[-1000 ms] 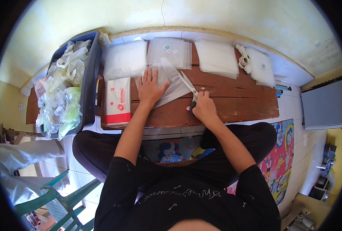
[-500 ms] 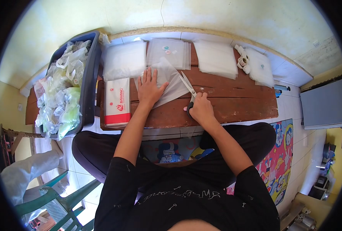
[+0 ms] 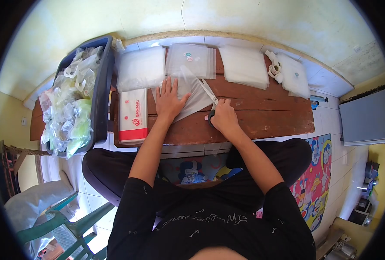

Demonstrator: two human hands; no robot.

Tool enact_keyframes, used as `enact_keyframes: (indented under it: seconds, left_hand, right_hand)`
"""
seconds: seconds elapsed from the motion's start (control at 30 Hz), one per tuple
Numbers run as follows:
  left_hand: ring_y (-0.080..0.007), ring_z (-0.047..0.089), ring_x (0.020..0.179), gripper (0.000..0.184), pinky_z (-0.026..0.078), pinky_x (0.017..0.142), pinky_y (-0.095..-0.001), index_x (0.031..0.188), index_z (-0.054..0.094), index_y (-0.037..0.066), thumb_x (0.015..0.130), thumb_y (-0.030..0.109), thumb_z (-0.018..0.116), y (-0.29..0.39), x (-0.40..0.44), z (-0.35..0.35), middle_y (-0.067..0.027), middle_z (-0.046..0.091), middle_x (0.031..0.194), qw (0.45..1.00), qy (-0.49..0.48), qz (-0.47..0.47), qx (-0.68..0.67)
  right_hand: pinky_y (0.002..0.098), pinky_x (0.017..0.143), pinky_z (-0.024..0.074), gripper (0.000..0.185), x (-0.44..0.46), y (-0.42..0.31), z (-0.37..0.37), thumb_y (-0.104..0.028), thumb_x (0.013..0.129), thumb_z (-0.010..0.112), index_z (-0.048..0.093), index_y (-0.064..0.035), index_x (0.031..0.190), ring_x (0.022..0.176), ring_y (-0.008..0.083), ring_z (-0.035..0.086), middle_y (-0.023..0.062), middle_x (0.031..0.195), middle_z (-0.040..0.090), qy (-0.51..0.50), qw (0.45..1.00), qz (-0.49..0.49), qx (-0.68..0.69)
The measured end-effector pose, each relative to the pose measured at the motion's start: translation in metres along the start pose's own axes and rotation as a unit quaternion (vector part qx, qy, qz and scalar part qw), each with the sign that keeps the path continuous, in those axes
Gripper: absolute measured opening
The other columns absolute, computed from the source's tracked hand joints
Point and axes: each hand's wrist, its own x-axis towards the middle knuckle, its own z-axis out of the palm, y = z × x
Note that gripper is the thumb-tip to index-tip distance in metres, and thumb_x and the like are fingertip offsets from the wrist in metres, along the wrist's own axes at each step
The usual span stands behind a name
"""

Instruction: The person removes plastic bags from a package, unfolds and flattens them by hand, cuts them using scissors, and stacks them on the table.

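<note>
My left hand [image 3: 170,102] lies flat with fingers spread, pressing a clear plastic bag [image 3: 196,100] onto the low wooden table. In my right hand [image 3: 224,116] is a pair of scissors [image 3: 210,93] with dark handles. Its blades point up and left along the bag's right edge; whether they touch the plastic I cannot tell. Left of my left hand lies a pack of plastic bags [image 3: 133,113] with a red label reading "BAWANG". Just beyond my fingertips is a stack of clear bags [image 3: 190,60] bearing small round stickers.
More stacks of clear bags [image 3: 243,65] line the back of the brown table [image 3: 262,123], with white rolls [image 3: 275,69] at right. A dark tub [image 3: 101,95] full of plastic bags stands at left. A green chair [image 3: 77,225] is at lower left.
The scissor blades have come closer together and swung slightly left against the bag's edge. My left hand stays in place on the bag.
</note>
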Motion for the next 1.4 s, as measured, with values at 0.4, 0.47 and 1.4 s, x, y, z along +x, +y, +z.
enact_keyframes:
  seconds: [0.4,0.47,1.4]
  left_hand:
    - [-0.0243,0.019,0.147,0.079,0.012,0.118,-0.0455,0.151,0.031,0.015,0.09,0.064,0.044,-0.001,-0.001,0.002,-0.0107,0.024,0.158,1.0,0.007,0.002,0.002]
    - [-0.0243,0.019,0.147,0.079,0.012,0.118,-0.0456,0.151,0.031,0.015,0.09,0.063,0.044,-0.001,0.0,0.001,-0.0108,0.024,0.158,1.0,0.009,0.003,0.004]
    - [-0.0258,0.019,0.146,0.084,0.012,0.118,-0.0459,0.151,0.03,0.012,0.089,0.068,0.042,0.0,-0.001,-0.001,-0.0127,0.024,0.158,1.0,0.007,0.004,-0.004]
  right_hand:
    - [0.0422,0.075,0.0578,0.061,0.011,0.0,-0.003,-0.029,0.071,0.084,0.049,0.0091,0.104,0.091,0.0427,0.066,0.0281,0.107,0.053,0.015,1.0,-0.027,-0.005]
    - [0.043,0.075,0.0577,0.056,0.017,0.0,0.001,-0.025,0.072,0.082,0.049,0.0092,0.103,0.09,0.0423,0.066,0.0273,0.105,0.054,0.025,0.999,-0.032,-0.019]
    - [0.0476,0.077,0.0553,0.022,0.084,0.012,-0.006,-0.002,0.079,0.057,0.052,0.0097,0.097,0.088,0.0463,0.064,0.03,0.1,0.056,0.048,0.995,-0.073,-0.044]
